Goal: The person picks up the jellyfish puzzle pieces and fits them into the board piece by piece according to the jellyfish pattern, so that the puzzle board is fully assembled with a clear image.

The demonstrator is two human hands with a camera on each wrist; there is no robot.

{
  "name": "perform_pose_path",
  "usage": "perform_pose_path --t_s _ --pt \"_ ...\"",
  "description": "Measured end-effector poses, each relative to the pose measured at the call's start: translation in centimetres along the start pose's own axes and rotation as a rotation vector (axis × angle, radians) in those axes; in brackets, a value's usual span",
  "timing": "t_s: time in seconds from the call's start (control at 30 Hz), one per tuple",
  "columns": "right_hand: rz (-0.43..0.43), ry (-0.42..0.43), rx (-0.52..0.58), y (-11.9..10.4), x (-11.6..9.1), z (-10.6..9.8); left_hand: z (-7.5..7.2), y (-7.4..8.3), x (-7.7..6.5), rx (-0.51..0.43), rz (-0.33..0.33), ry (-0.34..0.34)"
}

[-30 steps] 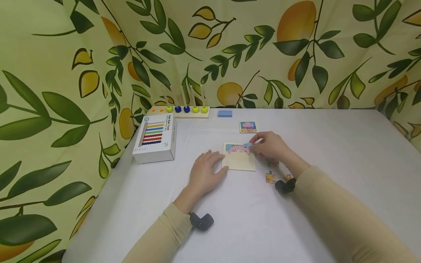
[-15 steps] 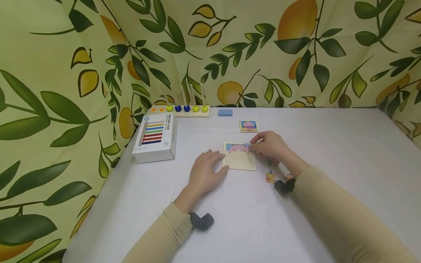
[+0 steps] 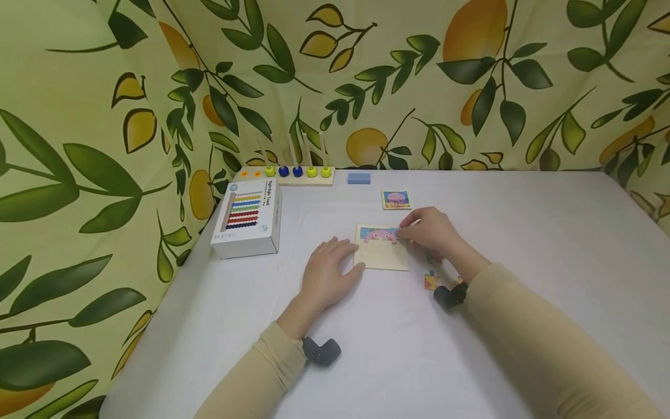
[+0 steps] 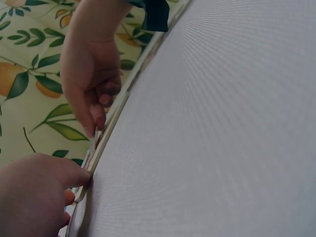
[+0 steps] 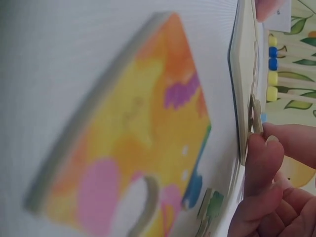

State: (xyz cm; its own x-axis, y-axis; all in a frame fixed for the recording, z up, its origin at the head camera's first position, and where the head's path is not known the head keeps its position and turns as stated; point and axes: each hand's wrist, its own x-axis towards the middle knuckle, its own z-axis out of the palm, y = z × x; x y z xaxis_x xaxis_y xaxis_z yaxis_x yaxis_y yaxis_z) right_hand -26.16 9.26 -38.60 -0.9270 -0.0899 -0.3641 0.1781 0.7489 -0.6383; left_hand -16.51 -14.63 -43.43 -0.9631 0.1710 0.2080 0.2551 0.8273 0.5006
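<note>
A pale wooden puzzle board (image 3: 382, 256) lies on the table, with pink and blue picture pieces filling its upper strip and bare wood below. My left hand (image 3: 327, 273) rests at the board's left side, fingers and thumb at its edge. At the upper right corner my right hand (image 3: 431, 233) pinches a puzzle piece (image 5: 257, 116) between thumb and finger. The right wrist view shows that piece tilted at the board's surface. A loose yellow and orange puzzle piece (image 3: 431, 281) lies right of the board, and other pieces are partly hidden under the right forearm.
Behind the board is a small square octopus picture (image 3: 396, 199). A blue block (image 3: 359, 178) sits near the back edge. At the back left stand a white box (image 3: 247, 218) and a bead-peg rack (image 3: 309, 179). A patterned cloth (image 3: 366, 87) hangs behind the table.
My right hand keeps its pinch at the upper right corner, and less of the blue piece shows beside its fingertips. My left hand stays at the board's left edge.
</note>
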Motion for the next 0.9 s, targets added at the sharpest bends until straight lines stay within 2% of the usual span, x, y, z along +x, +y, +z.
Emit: perform_pose_path --t_s 0.37,0.9 --pt "0.023 -0.01 -0.022 -0.14 -0.17 -0.07 -0.09 -0.07 0.09 -0.011 0.006 0.0" --pt "-0.012 0.003 -0.023 -0.2 -0.24 0.06 -0.02 -0.08 -0.05 -0.014 0.006 0.004"
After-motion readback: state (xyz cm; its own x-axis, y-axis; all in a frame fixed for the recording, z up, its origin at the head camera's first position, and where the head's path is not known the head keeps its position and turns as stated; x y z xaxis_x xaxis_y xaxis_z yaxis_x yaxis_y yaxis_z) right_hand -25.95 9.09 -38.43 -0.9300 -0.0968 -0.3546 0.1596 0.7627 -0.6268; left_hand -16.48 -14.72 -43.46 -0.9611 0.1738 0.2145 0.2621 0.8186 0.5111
